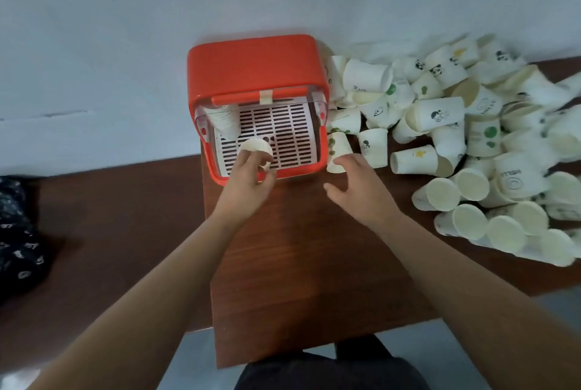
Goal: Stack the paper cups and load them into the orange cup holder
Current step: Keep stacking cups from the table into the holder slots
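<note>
The orange cup holder (251, 65) stands at the back of the wooden table, its white slotted tray (276, 134) facing me. A stack of paper cups (224, 120) lies in the tray's far left corner. My left hand (248, 182) grips a white paper cup (256, 147) over the tray's front left part. My right hand (358, 188) hovers with fingers spread just right of the holder, fingertips close to a cup with green dots (338, 150). A large heap of loose paper cups (465, 138) covers the table's right side.
The brown wooden table (301, 263) runs toward me between my arms. A pale wall (125, 43) rises behind the holder. Dark patterned fabric (15, 232) lies at the far left on a lower brown surface.
</note>
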The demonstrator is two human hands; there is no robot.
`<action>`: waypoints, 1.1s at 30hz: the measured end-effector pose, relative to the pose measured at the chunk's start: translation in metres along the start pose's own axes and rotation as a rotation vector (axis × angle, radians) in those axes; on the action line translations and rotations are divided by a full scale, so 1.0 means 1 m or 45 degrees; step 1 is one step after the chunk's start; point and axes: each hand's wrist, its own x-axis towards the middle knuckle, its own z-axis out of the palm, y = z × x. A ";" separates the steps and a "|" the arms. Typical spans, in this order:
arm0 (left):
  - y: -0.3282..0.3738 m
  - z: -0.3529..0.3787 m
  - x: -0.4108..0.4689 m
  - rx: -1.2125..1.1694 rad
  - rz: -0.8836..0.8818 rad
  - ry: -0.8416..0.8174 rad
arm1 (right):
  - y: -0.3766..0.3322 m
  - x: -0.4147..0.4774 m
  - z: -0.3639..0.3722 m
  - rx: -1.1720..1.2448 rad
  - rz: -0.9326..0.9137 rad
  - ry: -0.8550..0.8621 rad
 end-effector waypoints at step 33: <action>0.168 0.292 0.013 0.428 0.246 -0.340 | 0.279 -0.105 -0.065 -0.346 0.061 0.172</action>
